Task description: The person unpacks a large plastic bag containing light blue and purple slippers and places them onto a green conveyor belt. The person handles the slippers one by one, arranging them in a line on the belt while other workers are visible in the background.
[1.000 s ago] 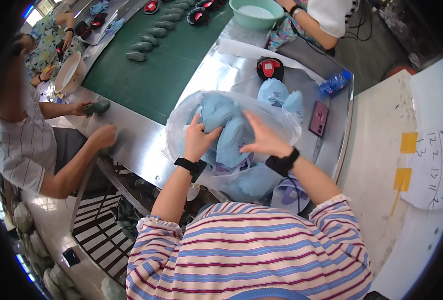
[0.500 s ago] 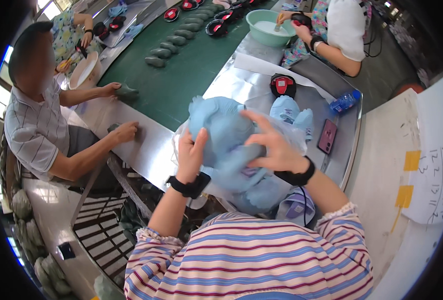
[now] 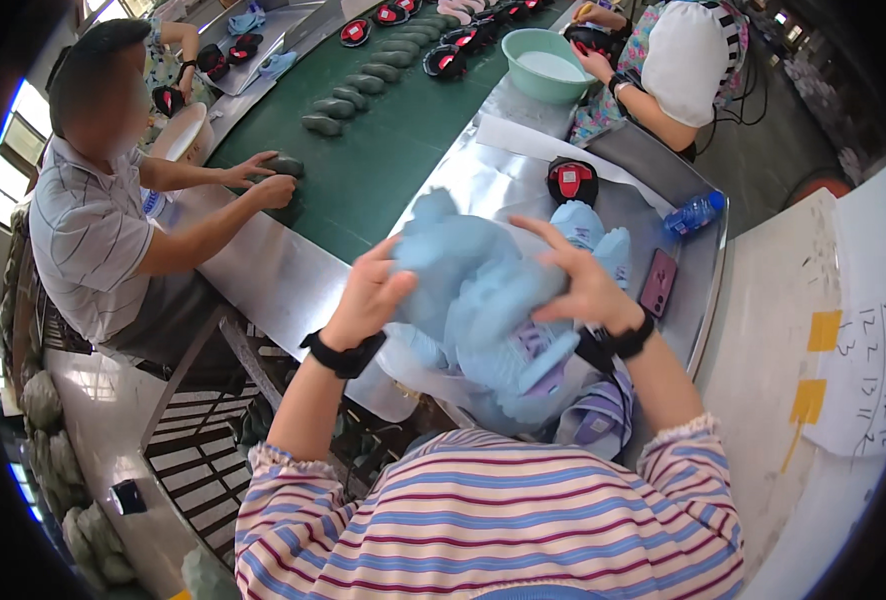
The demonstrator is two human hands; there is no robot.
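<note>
A heap of light blue shoe pieces (image 3: 483, 300) is clasped from both sides over the metal table (image 3: 293, 285): left hand (image 3: 368, 298) closed on it, right hand (image 3: 578, 285) spread over it, so nothing spills.

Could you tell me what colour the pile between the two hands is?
Light blue pile, clearest in the head view.
</note>
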